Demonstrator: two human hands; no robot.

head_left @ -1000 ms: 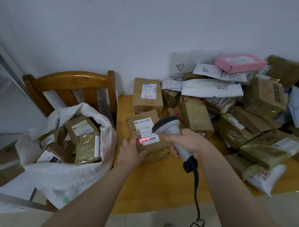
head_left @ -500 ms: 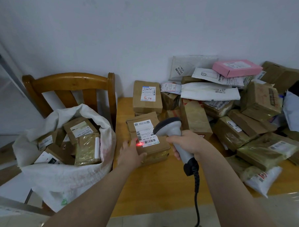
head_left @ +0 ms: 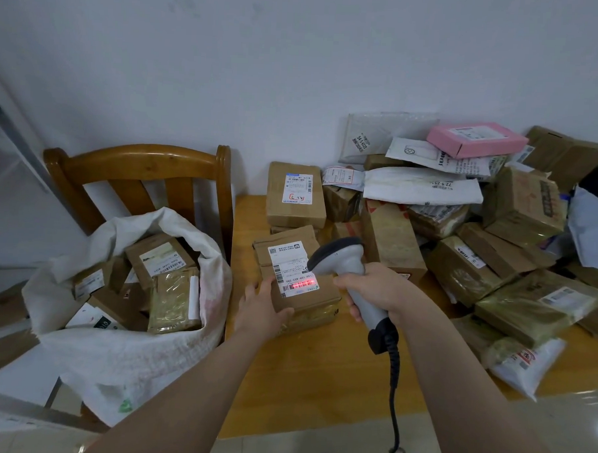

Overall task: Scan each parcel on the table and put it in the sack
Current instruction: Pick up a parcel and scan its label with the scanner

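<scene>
A white wall (head_left: 298, 55) stood behind, and a wooden surface (head_left: 317, 391) ran out beneath it. The parcel (head_left: 289, 256), a brown taped box, lay flat on the surface's left part, near its left edge. And there was the red line, glowing right across the barcode at the near end of its white label (head_left: 290, 267)! The left hand (head_left: 263, 307) held the parcel's near left corner, thumb along the left side and fingers curled over the near edge. The right hand (head_left: 373, 287) was wrapped tight round the grip of the grey scanner (head_left: 344, 259), whose head hung just above the label, aimed left and down. Its black cable (head_left: 392, 401) dropped off the near edge. Just beyond the parcel lay another brown box (head_left: 295, 195). To the right rose a big heap of parcels (head_left: 494, 262), topped at the far side by a pink box (head_left: 476, 140). Off to the left, the white sack (head_left: 131, 356) sat open on a wooden chair (head_left: 143, 161), with several boxes inside.
</scene>
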